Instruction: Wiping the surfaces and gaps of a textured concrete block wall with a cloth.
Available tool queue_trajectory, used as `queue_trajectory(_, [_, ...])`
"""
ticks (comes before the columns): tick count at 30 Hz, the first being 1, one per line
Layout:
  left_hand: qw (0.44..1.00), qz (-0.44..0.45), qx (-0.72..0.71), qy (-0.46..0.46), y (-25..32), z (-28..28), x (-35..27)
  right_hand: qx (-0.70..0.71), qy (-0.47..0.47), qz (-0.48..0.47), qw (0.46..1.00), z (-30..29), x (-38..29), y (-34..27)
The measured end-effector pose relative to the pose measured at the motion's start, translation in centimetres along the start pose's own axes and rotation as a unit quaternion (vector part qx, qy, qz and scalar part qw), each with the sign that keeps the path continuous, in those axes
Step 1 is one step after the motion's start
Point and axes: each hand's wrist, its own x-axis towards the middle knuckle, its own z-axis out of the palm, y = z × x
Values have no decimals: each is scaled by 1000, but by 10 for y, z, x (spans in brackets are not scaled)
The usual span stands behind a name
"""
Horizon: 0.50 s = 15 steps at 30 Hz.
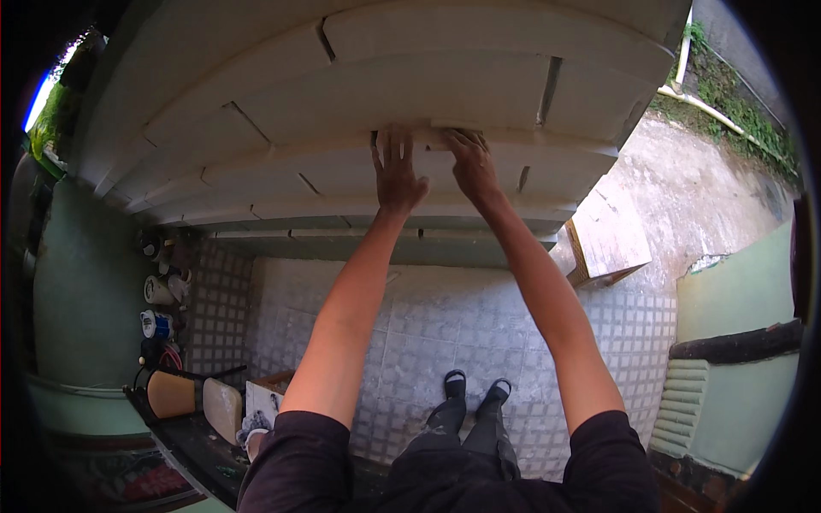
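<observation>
Both arms reach up to a pale wall (449, 83) with staggered ledges and short dark upright slots. My left hand (397, 173) lies against a ledge with its fingers spread, beside one slot, and holds nothing that shows. To its right, my right hand (473, 163) has its fingers bent over a small pale flat piece (455, 123) at the ledge; its material cannot be told. The fingers partly hide this piece, which touches the wall.
A wooden box (609, 237) stands below the wall's right end. Tubs and a blue-white bucket (156, 324) line the left side. At the lower left are a chair (170, 394) and a black table (199, 442). Patterned tiles (423, 340) cover the floor underfoot.
</observation>
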Motion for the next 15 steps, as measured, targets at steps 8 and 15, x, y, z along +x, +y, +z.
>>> queue_trajectory(8, [997,6,-37,-62,-5,-11,-1,-40,6,91,995,-63,-5,20])
queue_trajectory(15, [993,-14,-11,-119,-1,-14,1,-80,-10,26,996,-39,4,17])
